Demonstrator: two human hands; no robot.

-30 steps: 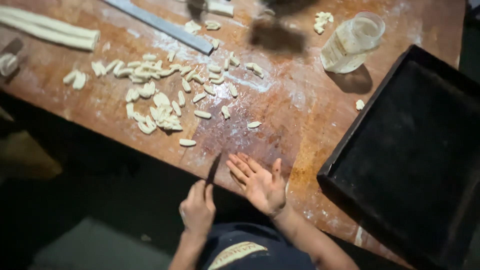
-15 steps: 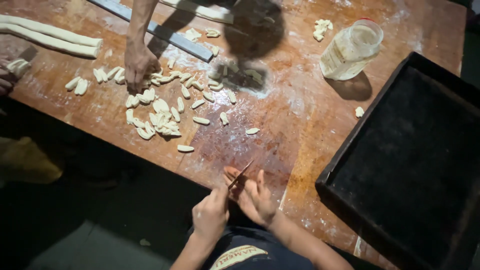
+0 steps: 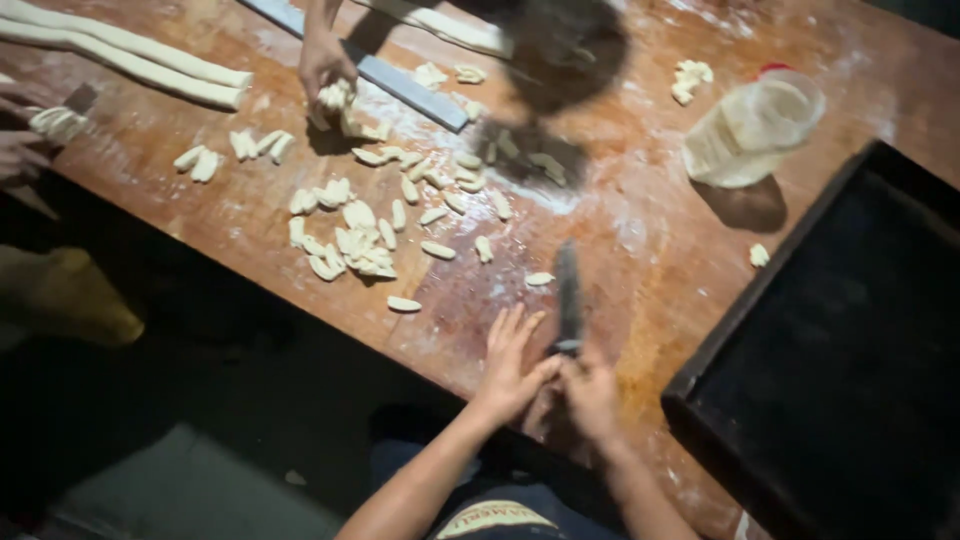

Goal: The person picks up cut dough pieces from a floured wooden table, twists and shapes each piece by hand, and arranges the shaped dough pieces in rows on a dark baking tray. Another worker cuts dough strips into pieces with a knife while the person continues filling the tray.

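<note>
My right hand [image 3: 592, 392] is closed around the handle of a dark knife [image 3: 568, 295], whose blade points away from me and lies on the floured wooden table [image 3: 640, 250]. Beside it, my left hand [image 3: 510, 358] rests on the table edge with fingers spread, its thumb touching my right hand. Several small cut dough pieces [image 3: 350, 235] lie scattered ahead of me to the left; the nearest one [image 3: 540, 279] is just left of the blade.
Another person's hand [image 3: 325, 65] grips dough pieces beside a long metal bar [image 3: 400, 80]. A third person's hands [image 3: 20, 130] hold dough at the left edge. Long dough ropes [image 3: 120, 55] lie far left. A clear plastic jar [image 3: 750, 130] and a black tray [image 3: 840, 340] are on the right.
The knife has passed from my left hand to my right, and its blade now lies on the table. Another person's hand has reached in and gathered dough pieces at the far side.
</note>
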